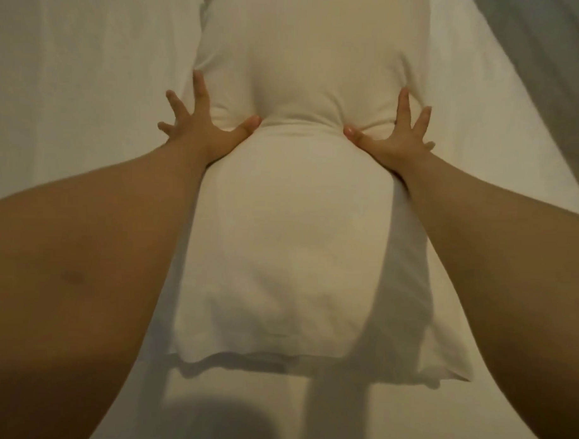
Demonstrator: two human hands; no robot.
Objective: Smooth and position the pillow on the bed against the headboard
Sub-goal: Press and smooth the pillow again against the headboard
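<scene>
Two hands squeeze my white pillow (298,219) at its middle: left hand (199,130) on its left edge, right hand (394,137) on its right, fingers splayed wide, thumbs denting it. It lies lengthwise on the white sheet (89,81).

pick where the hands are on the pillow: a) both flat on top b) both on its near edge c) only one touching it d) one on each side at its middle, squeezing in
d: the left hand and right hand press in from opposite sides of the pillow, pinching a waist at its middle.
</scene>
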